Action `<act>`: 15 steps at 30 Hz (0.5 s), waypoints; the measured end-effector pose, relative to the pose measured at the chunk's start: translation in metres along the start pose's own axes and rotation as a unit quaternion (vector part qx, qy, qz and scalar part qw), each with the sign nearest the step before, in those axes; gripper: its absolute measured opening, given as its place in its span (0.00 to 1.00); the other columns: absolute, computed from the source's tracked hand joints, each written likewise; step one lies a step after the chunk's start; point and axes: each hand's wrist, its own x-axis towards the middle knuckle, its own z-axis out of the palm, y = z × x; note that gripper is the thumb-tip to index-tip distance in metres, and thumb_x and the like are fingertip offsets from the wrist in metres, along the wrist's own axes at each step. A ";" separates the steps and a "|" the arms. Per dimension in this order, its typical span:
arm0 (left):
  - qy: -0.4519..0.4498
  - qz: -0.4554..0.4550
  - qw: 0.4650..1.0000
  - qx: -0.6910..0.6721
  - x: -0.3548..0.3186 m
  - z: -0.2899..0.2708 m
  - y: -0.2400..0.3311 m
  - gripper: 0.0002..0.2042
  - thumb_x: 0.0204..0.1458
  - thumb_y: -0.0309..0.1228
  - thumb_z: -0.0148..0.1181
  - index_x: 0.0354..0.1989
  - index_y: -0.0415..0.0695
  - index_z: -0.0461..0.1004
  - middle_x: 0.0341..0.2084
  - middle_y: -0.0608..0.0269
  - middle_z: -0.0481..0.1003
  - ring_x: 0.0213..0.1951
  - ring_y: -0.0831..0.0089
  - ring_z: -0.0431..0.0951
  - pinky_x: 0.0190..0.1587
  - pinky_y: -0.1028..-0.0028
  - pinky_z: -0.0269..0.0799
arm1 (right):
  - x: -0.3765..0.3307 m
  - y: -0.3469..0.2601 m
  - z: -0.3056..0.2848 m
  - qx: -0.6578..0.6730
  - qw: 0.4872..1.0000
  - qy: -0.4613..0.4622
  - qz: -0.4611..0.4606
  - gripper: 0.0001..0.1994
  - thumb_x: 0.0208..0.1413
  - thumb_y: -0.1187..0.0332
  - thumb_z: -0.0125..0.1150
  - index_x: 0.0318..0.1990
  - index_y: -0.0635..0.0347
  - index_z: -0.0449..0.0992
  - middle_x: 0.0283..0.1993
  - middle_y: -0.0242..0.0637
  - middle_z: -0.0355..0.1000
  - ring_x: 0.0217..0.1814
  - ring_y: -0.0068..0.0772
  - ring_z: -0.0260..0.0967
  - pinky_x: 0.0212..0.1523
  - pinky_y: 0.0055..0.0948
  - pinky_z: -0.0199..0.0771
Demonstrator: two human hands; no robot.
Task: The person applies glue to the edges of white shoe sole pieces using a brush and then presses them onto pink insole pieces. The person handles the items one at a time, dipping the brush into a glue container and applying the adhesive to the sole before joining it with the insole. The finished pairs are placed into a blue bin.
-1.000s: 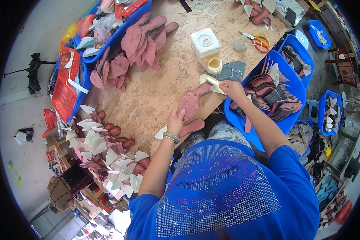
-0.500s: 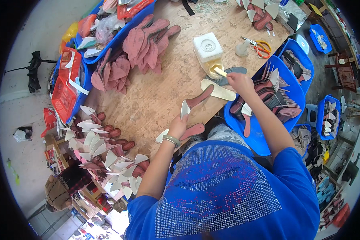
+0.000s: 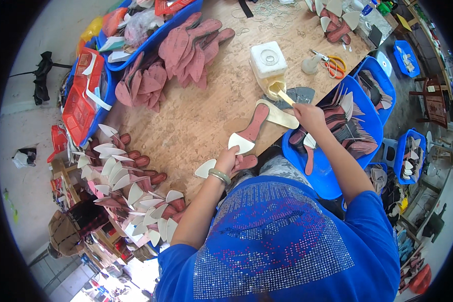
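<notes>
My left hand (image 3: 228, 162) pinches the white pointed end of a red shoe insole (image 3: 256, 124), its face turned up over the table. Beneath that hand lies another red insole (image 3: 248, 162) with a white tip, partly hidden. My right hand (image 3: 309, 118) is closed around a flat pale stick (image 3: 287, 97). The stick's far end sits in the yellowed mouth of a white plastic jug (image 3: 268, 60) lying on the table, with glue-like residue around the opening. A cream sole-shaped piece (image 3: 283, 119) lies under the insole's far end, beside a dark grey piece (image 3: 303, 94).
Red insoles (image 3: 186, 53) are heaped at the back left; white-tipped ones (image 3: 118, 173) line the left edge. Orange-handled scissors (image 3: 335, 67) and a small white bottle (image 3: 310, 65) lie right of the jug. A blue bin (image 3: 332, 173) of insoles stands against the table's right edge.
My left hand has turned the insole so its broad face and white tip show upward. My right hand has shifted slightly nearer me, with more of the stick showing outside the jug.
</notes>
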 end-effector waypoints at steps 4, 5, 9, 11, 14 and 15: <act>0.040 0.049 0.996 0.065 0.007 -0.002 0.000 0.11 0.56 0.36 0.49 0.27 0.44 0.69 0.13 0.69 0.67 0.13 0.82 0.60 0.14 0.79 0.53 | -0.050 -0.003 0.011 0.297 0.930 -0.131 0.173 0.10 0.52 0.64 0.60 0.36 0.58 0.81 0.28 0.37 0.78 0.27 0.29 0.74 0.29 0.31 0.73; 0.038 0.039 0.997 0.050 0.006 -0.001 0.002 0.11 0.56 0.36 0.49 0.27 0.44 0.69 0.13 0.69 0.67 0.13 0.82 0.60 0.15 0.79 0.53 | -0.064 -0.006 0.014 0.395 0.873 -0.174 0.227 0.10 0.52 0.64 0.61 0.37 0.59 0.81 0.28 0.34 0.78 0.27 0.24 0.73 0.30 0.29 0.73; 0.031 0.016 0.999 0.009 0.004 -0.002 0.007 0.09 0.56 0.34 0.50 0.27 0.44 0.67 0.13 0.68 0.67 0.13 0.81 0.60 0.15 0.78 0.53 | -0.093 -0.036 0.022 0.380 0.884 -0.224 0.152 0.11 0.50 0.65 0.65 0.40 0.57 0.81 0.32 0.33 0.79 0.33 0.19 0.73 0.37 0.22 0.72; 0.033 0.010 0.999 -0.005 0.005 -0.005 0.008 0.08 0.56 0.33 0.50 0.28 0.44 0.67 0.13 0.68 0.67 0.13 0.81 0.59 0.15 0.78 0.53 | -0.096 -0.032 0.038 0.351 0.911 -0.206 0.067 0.10 0.51 0.68 0.64 0.41 0.59 0.80 0.34 0.34 0.79 0.35 0.19 0.73 0.39 0.22 0.73; 0.021 0.010 1.000 -0.019 0.004 -0.007 0.013 0.07 0.56 0.32 0.50 0.28 0.43 0.66 0.13 0.68 0.66 0.13 0.81 0.59 0.15 0.79 0.53 | -0.086 -0.008 0.055 0.322 0.937 -0.122 0.067 0.11 0.49 0.62 0.64 0.38 0.54 0.81 0.31 0.41 0.78 0.30 0.32 0.76 0.35 0.29 0.74; 0.025 0.013 1.000 -0.005 0.003 -0.007 0.014 0.07 0.56 0.32 0.50 0.28 0.43 0.66 0.13 0.68 0.66 0.13 0.81 0.59 0.15 0.79 0.53 | -0.079 -0.004 0.056 0.315 0.939 -0.116 0.069 0.11 0.49 0.62 0.64 0.38 0.54 0.82 0.31 0.42 0.77 0.30 0.33 0.76 0.35 0.29 0.74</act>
